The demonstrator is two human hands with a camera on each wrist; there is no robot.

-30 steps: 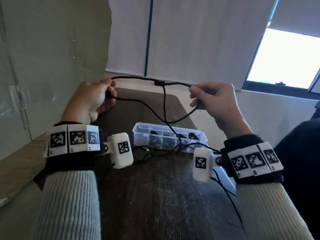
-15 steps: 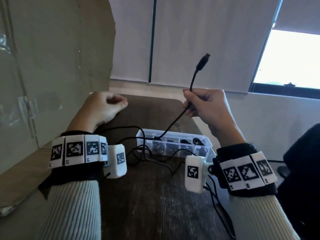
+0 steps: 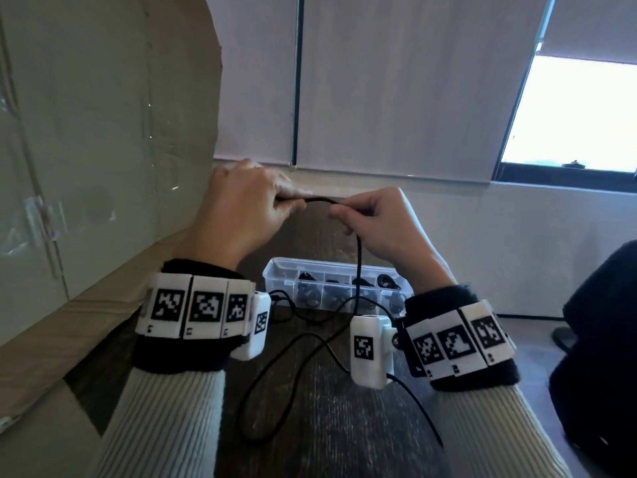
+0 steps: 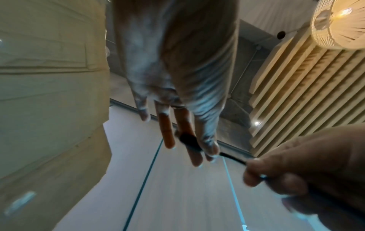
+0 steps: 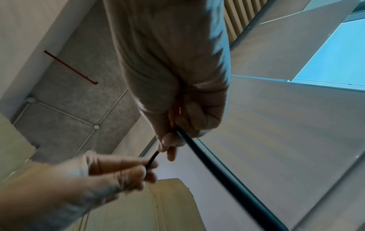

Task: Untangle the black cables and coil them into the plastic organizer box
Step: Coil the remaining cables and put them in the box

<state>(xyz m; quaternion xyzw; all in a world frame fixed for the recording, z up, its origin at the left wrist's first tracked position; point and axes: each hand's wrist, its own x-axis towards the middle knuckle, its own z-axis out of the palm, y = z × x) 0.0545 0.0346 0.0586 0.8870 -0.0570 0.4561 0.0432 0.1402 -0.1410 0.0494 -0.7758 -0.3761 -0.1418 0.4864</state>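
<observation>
Both hands are raised close together above the clear plastic organizer box [image 3: 272, 270]. My left hand [image 3: 251, 205] pinches the plug end of a black cable [image 3: 320, 200]; the plug [image 4: 187, 139] shows dark between its thumb and fingers. My right hand [image 3: 372, 219] pinches the same cable [image 5: 152, 159] a short way along. From the right hand the cable [image 5: 217, 168] drops past the box and loops loosely on the dark wooden table [image 3: 327, 426]. Several coiled black cables lie in the box's compartments.
A large cardboard sheet [image 3: 103, 132] leans at the left, right beside the left hand. Closed blinds and a bright window [image 3: 568, 112] stand behind the table. A dark shape [image 3: 603, 339] sits at the right edge. Thin black wires run from the wrist cameras.
The left hand, empty and fisted half a second ago, has come up and taken the cable's plug end. The right hand now holds the cable with a short span between the hands.
</observation>
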